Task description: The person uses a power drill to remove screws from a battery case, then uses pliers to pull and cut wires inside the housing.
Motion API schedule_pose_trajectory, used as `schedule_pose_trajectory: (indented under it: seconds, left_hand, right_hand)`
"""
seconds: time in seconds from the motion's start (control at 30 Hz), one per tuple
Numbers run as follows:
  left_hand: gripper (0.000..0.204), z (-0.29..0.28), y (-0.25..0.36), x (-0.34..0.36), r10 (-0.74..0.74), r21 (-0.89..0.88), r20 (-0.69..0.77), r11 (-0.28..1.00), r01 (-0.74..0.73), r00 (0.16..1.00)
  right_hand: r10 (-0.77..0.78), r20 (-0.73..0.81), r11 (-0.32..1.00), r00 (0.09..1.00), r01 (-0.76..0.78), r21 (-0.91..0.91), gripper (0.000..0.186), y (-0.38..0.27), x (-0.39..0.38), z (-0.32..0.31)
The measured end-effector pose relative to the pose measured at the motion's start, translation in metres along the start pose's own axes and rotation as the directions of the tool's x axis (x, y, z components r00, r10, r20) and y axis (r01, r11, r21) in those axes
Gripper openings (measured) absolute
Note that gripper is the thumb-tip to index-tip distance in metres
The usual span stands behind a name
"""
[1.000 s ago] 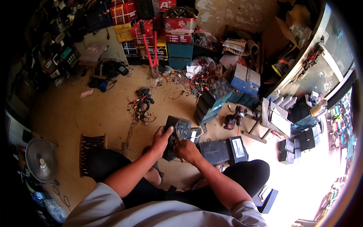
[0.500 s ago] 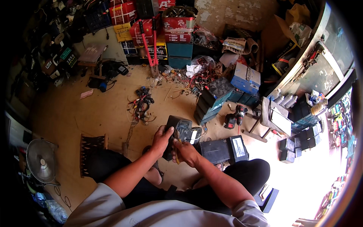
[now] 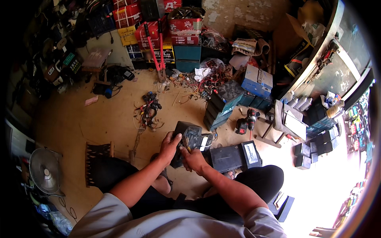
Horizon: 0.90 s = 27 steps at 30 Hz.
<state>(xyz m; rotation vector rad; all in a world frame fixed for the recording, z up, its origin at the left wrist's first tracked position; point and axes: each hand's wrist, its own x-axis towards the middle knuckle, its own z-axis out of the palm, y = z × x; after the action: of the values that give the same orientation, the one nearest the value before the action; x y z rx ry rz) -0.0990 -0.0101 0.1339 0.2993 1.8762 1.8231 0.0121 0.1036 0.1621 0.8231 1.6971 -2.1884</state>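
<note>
Between my knees a black plastic case (image 3: 189,130) with a boxy, open-looking shape is tilted up. My left hand (image 3: 170,146) is wrapped round its left side, thumb on top. My right hand (image 3: 193,160) is closed at the case's near side on a slim yellow-handled tool (image 3: 189,150); most of that tool is hidden by the fingers, so its exact kind cannot be made out. Against the case's right side shows a smaller black part (image 3: 205,142) with a white label. Just right of it lies a long black box (image 3: 227,158) with a white label at its end.
A cordless drill (image 3: 250,119) stands beyond the long box, near a low stool (image 3: 285,119). Teal-sided batteries (image 3: 223,106) are stacked ahead. Tangled wires (image 3: 148,111) lie on the floor. Red bolt cutters (image 3: 155,53) lean on boxes; a fan (image 3: 45,170) is at left.
My right hand has shifted slightly and turned over the yellow-handled tool, so less of the yellow shows below the fingers. My left hand keeps its hold on the case.
</note>
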Motion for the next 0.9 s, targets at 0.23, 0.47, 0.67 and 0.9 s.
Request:
schedule_pose_trajectory:
  seconds: [0.23, 0.47, 0.67, 0.9]
  left_hand:
    - [0.042, 0.005, 0.01, -0.005, -0.077, 0.032, 0.015, 0.997, 0.076, 0.997]
    - [0.037, 0.01, 0.015, -0.012, -0.04, 0.131, 0.026, 0.991, 0.036, 0.999]
    - [0.049, 0.012, 0.006, -0.011, 0.099, 0.219, 0.059, 0.97, -0.11, 0.993]
    - [0.049, 0.01, 0.007, -0.013, 0.145, 0.318, 0.09, 0.933, -0.167, 0.985]
  right_hand:
    - [0.044, 0.206, 0.943, 0.978, -0.109, 0.315, 0.039, 0.017, 0.008, -0.013]
    - [0.227, 0.254, 0.848, 0.94, -0.319, 0.423, 0.041, 0.006, -0.003, -0.014]
    - [0.234, 0.14, 0.879, 0.962, -0.271, 0.392, 0.036, 0.019, -0.001, -0.002]
    - [0.229, 0.032, 0.919, 0.973, -0.227, 0.323, 0.034, 0.027, 0.002, 0.002]
